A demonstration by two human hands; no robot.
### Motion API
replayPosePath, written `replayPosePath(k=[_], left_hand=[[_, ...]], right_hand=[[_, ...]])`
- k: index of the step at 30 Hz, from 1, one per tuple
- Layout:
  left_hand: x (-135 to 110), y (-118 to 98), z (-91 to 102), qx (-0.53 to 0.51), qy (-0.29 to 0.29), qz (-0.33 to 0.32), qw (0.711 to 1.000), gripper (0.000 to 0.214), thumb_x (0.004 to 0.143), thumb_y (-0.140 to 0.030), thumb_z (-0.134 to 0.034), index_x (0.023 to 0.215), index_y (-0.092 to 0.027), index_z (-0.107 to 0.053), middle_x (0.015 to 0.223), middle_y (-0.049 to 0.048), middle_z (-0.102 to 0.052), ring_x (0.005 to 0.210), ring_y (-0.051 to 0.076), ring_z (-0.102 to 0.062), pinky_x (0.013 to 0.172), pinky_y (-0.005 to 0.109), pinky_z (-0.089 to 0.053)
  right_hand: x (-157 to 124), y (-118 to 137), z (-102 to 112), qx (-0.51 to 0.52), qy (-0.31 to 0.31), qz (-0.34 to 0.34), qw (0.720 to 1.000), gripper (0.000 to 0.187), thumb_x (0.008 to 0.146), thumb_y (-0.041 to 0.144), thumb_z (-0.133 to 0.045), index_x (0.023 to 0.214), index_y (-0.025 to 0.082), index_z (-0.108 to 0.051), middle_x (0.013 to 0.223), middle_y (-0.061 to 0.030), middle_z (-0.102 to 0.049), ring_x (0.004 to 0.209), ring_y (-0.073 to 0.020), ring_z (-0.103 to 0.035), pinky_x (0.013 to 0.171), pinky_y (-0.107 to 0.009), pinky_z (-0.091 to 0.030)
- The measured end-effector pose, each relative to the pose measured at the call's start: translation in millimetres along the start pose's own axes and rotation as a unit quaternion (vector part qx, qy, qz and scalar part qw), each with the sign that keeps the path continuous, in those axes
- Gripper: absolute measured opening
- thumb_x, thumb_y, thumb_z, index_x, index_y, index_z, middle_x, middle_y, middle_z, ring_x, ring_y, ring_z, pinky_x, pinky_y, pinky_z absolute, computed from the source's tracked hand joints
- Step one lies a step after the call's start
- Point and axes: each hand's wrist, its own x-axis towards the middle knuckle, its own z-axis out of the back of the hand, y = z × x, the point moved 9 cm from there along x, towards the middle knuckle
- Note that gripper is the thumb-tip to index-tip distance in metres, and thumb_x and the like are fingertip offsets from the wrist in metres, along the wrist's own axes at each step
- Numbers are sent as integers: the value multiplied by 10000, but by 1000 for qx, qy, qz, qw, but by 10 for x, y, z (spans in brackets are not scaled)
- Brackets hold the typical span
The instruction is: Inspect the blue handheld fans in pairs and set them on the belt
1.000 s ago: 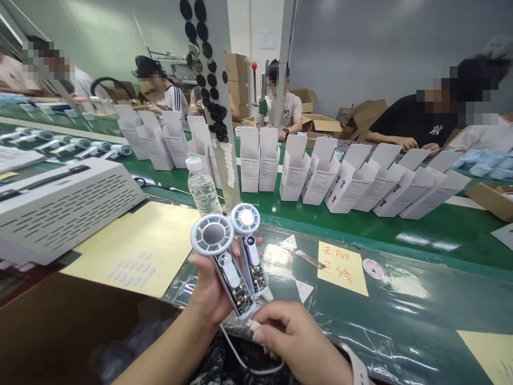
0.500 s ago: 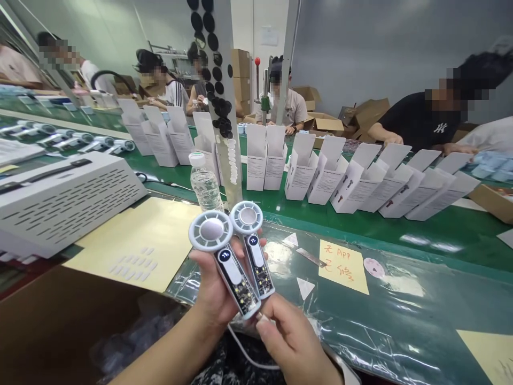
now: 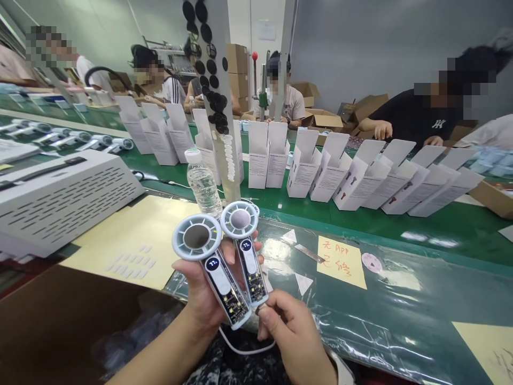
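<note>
My left hand (image 3: 202, 297) grips two white handheld fans side by side, heads up. The left fan (image 3: 197, 239) has a round ringed head and a lit display on its handle. The right fan (image 3: 240, 221) stands just behind it, also with a lit display and a bare circuit board low on the handle. My right hand (image 3: 288, 334) is pinched on a white cable plug (image 3: 260, 309) at the base of the right fan. The white cable (image 3: 244, 348) loops down below both hands.
A clear water bottle (image 3: 203, 184) stands behind the fans. A white vented machine (image 3: 60, 198) sits at left beside a yellow sheet (image 3: 132, 240). Several open white boxes (image 3: 304, 168) line the green conveyor (image 3: 360, 222). A yellow note (image 3: 340, 262) lies at right. Several people sit beyond.
Both fans have shifted slightly left and down in my left hand. My right hand has moved up close to the base of the right fan with the plug.
</note>
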Motion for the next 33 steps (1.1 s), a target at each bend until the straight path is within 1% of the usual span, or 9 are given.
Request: replayPosePath(k=[5,8,13,16,19,22,25,30,33], left_hand=[[-40,0,19,47,9,-57,997,589,517,-759,-744,654,-189,-690,969,92,-763,842,259,-715,733,358,-613],[-61,20,10,72,16,-69,995,591,519,-762,-743,659,-189,-699,942,100,-762,796,265,-715,696,352,-612],[6,-193,102,76,-34,-83,993,575,511,-751,-756,709,-213,-715,960,66,-750,885,291,-695,705,373,-608],[14,-464,203,100,-71,-131,984,531,553,-727,-754,719,-225,-713,1001,28,-733,1013,300,-654,760,361,-591],[-29,-478,236,118,-44,-102,987,541,557,-751,-731,668,-223,-687,934,40,-729,1006,316,-651,764,391,-581],[-132,-281,212,128,21,-36,991,590,572,-785,-688,679,-205,-697,690,38,-676,827,295,-683,733,399,-567],[-240,-113,196,123,61,4,991,608,603,-782,-664,718,-187,-711,602,21,-635,685,250,-674,723,383,-553],[-344,90,244,97,63,76,990,621,580,-783,-676,705,-174,-697,824,80,-722,826,275,-679,778,366,-539],[-385,247,264,91,88,120,985,663,569,-813,-657,696,-163,-677,891,108,-734,853,267,-669,787,335,-522]], right_hand=[[3,-212,-91,134,-22,-45,990,526,811,732,-545,693,230,-445,410,93,-420,370,-127,-478,442,-233,-328],[-12,-194,-90,119,-10,-27,992,466,882,656,-511,717,224,-451,476,69,-461,448,-135,-513,501,-250,-381],[-100,265,27,-70,17,122,990,345,949,480,-436,737,212,-485,896,-61,-554,816,-202,-554,740,-338,-457],[-13,402,212,-199,-40,144,969,278,933,338,-466,686,212,-478,1132,-110,-550,1051,-278,-558,872,-427,-467],[177,399,390,-378,-164,140,900,134,902,166,-494,864,189,-620,1291,-175,-521,1234,-371,-469,993,-572,-398],[366,317,210,-446,-157,198,859,176,850,102,-575,998,149,-659,1300,-211,-542,1227,-398,-474,1005,-613,-397],[443,248,99,-411,-115,226,876,131,859,82,-585,855,173,-680,1169,-171,-626,1110,-355,-555,932,-571,-473],[284,562,482,-203,-163,231,937,123,934,231,-579,911,251,-698,1106,-91,-614,1082,-287,-582,937,-526,-473],[226,723,466,-72,-110,239,962,74,913,298,-630,903,295,-703,1226,-57,-536,1207,-274,-531,1031,-501,-426]])
